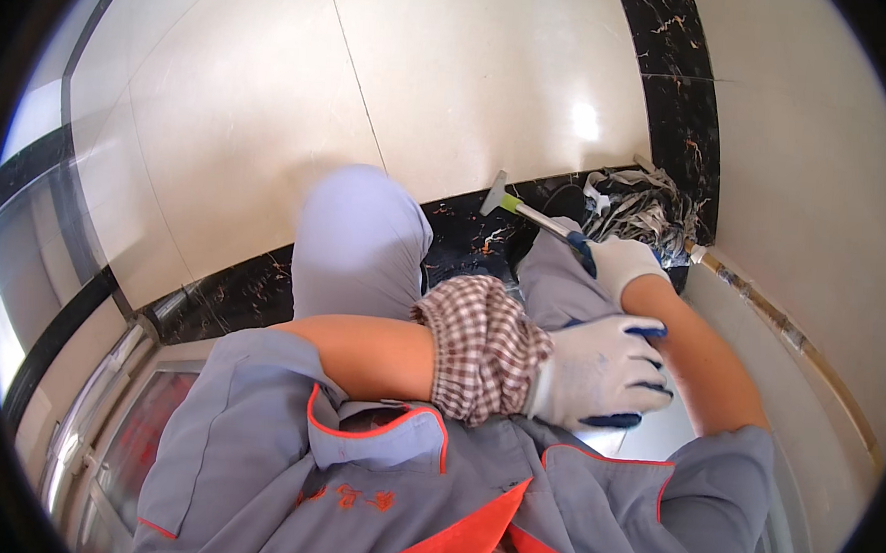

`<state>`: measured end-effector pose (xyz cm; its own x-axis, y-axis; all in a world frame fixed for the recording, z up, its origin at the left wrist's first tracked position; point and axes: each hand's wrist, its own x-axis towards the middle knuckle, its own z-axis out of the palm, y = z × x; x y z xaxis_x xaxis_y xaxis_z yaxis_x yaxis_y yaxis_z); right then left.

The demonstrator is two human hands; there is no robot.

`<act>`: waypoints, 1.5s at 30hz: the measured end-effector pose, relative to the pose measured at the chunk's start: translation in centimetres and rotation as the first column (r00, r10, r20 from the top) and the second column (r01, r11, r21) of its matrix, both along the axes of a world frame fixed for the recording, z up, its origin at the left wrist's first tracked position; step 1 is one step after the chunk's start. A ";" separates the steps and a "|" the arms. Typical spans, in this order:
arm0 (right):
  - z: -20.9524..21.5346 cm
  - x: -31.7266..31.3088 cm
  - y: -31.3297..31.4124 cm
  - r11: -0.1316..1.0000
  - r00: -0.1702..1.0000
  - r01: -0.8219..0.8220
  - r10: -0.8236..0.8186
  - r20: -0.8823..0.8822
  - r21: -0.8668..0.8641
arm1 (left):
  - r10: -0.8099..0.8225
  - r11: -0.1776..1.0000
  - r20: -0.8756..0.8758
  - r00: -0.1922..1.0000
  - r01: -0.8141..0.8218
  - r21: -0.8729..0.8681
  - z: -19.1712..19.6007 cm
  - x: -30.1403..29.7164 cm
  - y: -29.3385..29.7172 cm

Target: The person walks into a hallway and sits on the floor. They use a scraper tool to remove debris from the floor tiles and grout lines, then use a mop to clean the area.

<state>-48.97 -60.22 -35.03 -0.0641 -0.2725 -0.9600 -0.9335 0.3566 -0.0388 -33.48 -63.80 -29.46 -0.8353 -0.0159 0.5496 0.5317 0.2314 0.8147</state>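
Observation:
My right hand (622, 266), in a white glove with blue palm coating, is closed around the handle of a scraper (538, 217). The scraper has a flat metal head, a green collar and a silver shaft, and points away to the left above my right knee. My left hand (603, 373), gloved the same way, holds nothing visible. Its fingers are a little apart and reach toward my right forearm; whether they touch it I cannot tell. A brown-and-white checked sleeve cover (484, 349) is bunched around my left wrist and forearm.
A mop with grey strips (647, 207) lies in the far right corner, its worn pole (791, 335) running along the right wall. Ahead stands a glossy cream tiled wall (473, 78) with black marble trim (672, 108). A metal-framed glass panel (144, 431) is at the left.

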 end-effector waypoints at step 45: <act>-5.4 24.6 1.7 -0.617 -0.686 0.716 -0.709 0.163 0.326 | 0.788 0.612 0.369 0.493 -0.561 -0.557 -9.9 14.1 -17.7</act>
